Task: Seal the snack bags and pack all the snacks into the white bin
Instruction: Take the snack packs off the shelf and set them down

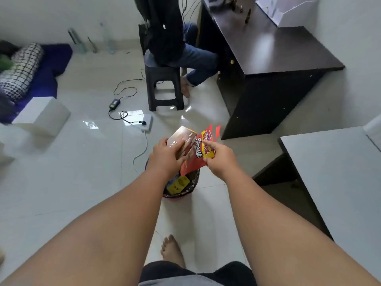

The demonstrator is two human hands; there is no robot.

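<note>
Floor tiles (82, 162) are lying beneath a dark basket (181, 196); left grip (165, 155) is clasping a brown box (181, 141); right grip (219, 161) is pinching fanned red packets (196, 154), probably risking slippage.

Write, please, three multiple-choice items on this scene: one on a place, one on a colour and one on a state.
1. Where is the woven basket?
A. on the dark desk
B. on the floor, below the brown box
C. on the white table

2. What colour is the stool?
A. black
B. white
C. blue

3. What is the right hand doing?
A. hanging idle
B. pressing the floor
C. pinching snack packets

Answers: 1 B, it stands on the floor under the box that the left hand grips; 2 A, its seat and legs are black; 3 C, thumb and fingers clamp the packets.
</note>
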